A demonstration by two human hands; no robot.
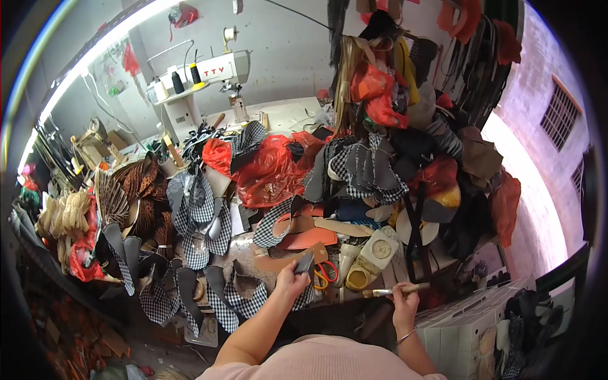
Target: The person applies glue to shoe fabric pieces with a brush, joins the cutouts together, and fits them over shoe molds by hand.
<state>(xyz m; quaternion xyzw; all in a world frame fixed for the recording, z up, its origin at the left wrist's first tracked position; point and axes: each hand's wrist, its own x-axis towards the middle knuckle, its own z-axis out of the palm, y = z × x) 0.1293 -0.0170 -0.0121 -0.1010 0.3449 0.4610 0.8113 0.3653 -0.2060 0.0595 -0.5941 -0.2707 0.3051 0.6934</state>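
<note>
Head view: both hands low in the frame, apart, each holding something. Left hand (293,282), just left of lower center: fingers closed around a dark grey piece (305,261), which sticks up past the fingertips. Right hand (405,301), right of lower center: gripping a brush (382,292), roughly level, bristle end toward frame left, handle out to the right past the fingers. Bristles sit near the yellow pot (358,288); can't tell from this angle if they touch anything.

Between the hands: scissors (334,271), orange grips, just right of the grey piece. White box (381,249) is just above and right of the pot. Orange pieces (308,239) lie around frame center, above the left hand.

Bench (247,259): checked pieces (238,305) hang over its front edge, lower left of center. Red bag (272,171) lies further back, upper middle. Sewing machine (221,66) at upper left of center, marked TTY. More red bags (377,95) hang at upper right of center.
</note>
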